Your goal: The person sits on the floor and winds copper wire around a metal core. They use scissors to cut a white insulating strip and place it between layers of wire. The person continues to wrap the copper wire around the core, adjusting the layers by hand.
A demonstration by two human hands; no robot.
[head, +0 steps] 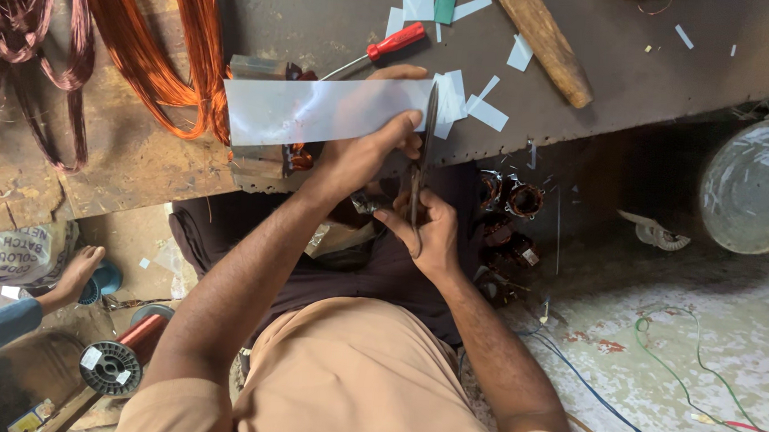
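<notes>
A long strip of pale insulation paper (320,110) was held out flat over the edge of the dark workbench (326,13), its long axis running left to right across the view. It was pinched at its right end by the left hand (362,151), thumb on top and fingers curled under. Scissors (424,156) were gripped in the right hand (424,228), fingers closed round the handles, blades pointed up and away, set square across the strip just beside the left thumb. So the cut line sat right at the left hand, with most of the strip stretched off to the left. Cut paper offcuts (464,104) were scattered on the bench near a red-handled screwdriver (383,49) and a wooden handle (541,37). A round metal basin (761,184) was left on the floor to the right, scraps inside by the look of it.
</notes>
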